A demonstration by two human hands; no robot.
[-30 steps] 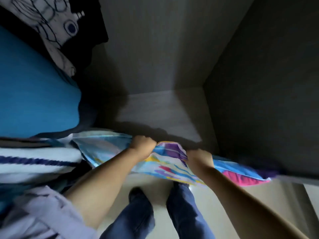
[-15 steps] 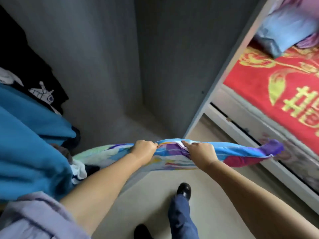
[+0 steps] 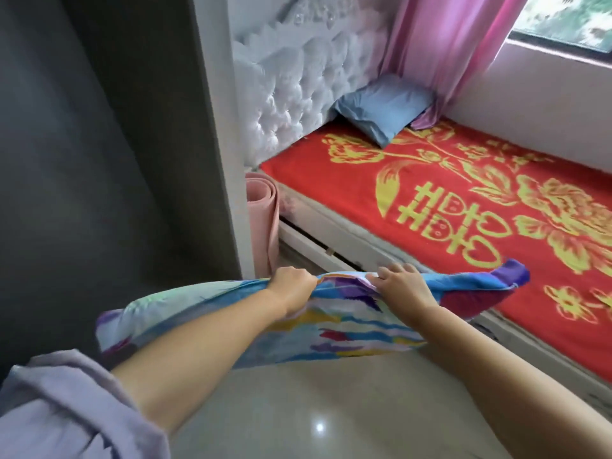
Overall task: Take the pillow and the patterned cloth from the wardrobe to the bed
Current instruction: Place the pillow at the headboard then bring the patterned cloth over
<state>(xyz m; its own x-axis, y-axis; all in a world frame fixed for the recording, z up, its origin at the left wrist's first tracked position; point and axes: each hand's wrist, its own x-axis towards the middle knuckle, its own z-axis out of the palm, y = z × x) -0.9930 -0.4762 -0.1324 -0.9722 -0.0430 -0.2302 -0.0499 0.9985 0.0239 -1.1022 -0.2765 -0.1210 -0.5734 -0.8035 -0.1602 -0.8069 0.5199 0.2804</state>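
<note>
Both hands grip the near-top edge of the patterned cloth [image 3: 344, 326], fingers curled tight over it: the left hand [image 3: 291, 289] bunches the fabric in a fist, the right hand [image 3: 402, 286] pinches it just beside. A second ago the cloth was still half inside the wardrobe [image 3: 99, 144], among hanging clothes; now it is fully out, and the person has turned so that the bed [image 3: 463, 210] fills the view ahead. The carry is judged well begun, with only the last stretch to the bed left. From the hands the cloth sags below and trails out to either side, its right end hanging over the bed's near edge, its left end still close to the wardrobe's side. Farther back on the bed, a blue pillow [image 3: 384, 111] leans against the headboard [image 3: 298, 94], so that part appears done.
</note>
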